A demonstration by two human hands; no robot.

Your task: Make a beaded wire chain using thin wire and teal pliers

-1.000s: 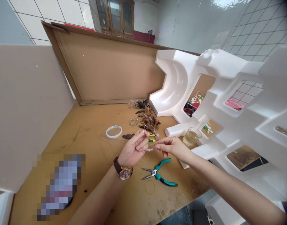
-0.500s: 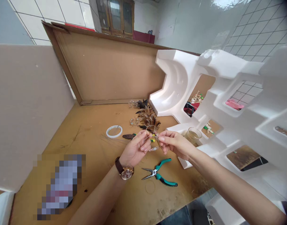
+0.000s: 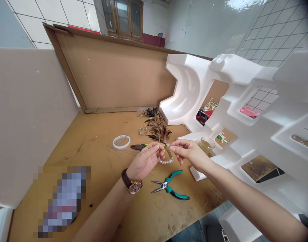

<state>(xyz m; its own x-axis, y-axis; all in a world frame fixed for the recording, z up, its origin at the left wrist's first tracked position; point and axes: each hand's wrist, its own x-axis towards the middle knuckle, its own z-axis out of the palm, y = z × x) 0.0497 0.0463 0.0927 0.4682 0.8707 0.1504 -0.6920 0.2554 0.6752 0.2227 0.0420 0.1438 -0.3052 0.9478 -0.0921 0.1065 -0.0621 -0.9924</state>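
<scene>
We hold a beaded strand [image 3: 166,161] between our two hands, above the table [image 3: 103,174] and near its front edge. Our left hand [image 3: 147,156] has the thumb and the first finger closed narrowly on the thin line of this strand, and its other fingers are curled. Our right hand [image 3: 187,153] also pinches the thin line, with the fingertips close together; the exact point of contact is too small for us to tell. The clear and pale beads hang in a curve below the fingertips, between the two hands. On our left wrist we wear a watch [image 3: 135,187] with a dark strap.

Below the beads, the teal-handled pliers [image 3: 164,185] lie on the table with their jaws apart, and a thin ring [image 3: 160,201] lies just beside them. Behind our left hand we see other pliers [image 3: 137,147] with dark jaws, partly hidden, and to the left of them a white ring-shaped coil [image 3: 121,142]. Farther back there is a bunch of brown and black feathers [image 3: 157,126]. To the right, a glass cup [image 3: 206,144] stands beside the white foam piece [image 3: 186,90], and a cardboard panel [image 3: 118,74] leans behind everything
</scene>
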